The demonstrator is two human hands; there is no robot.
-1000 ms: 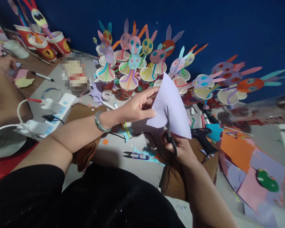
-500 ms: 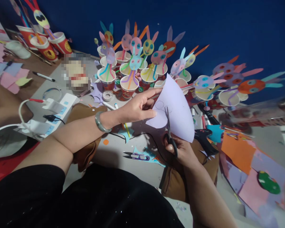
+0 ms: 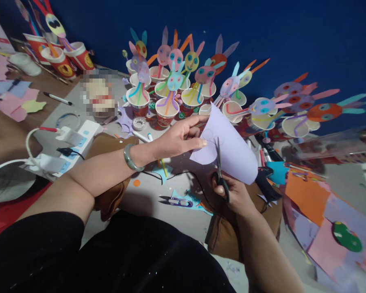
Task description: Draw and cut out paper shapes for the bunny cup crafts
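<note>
My left hand (image 3: pixel 186 136) pinches a sheet of lilac paper (image 3: pixel 233 150) by its left side, thumb on top. Small circles are drawn in thin line on the paper near my thumb. My right hand (image 3: pixel 232 193) has its fingers in the handles of black-handled scissors (image 3: pixel 218 162), whose blades point up along a cut in the sheet. Right of the blades the paper curls. Beneath my hands lie purple thread snips (image 3: pixel 176 201) on scraps of light blue paper (image 3: pixel 198 201).
Paper cups (image 3: pixel 167 110) with rabbit-faced paper figures stand in rows before the blue wall (image 3: pixel 262 28). A power strip (image 3: pixel 79 140) with plugs lies at left, near another person's arm (image 3: pixel 12 134). Coloured paper sheets (image 3: pixel 308 195) and a green piece (image 3: pixel 347 237) lie at right.
The lilac sheet has tilted and its right part curls further to the right. The scissors' blades look slightly more upright. Both hands stay almost in place.
</note>
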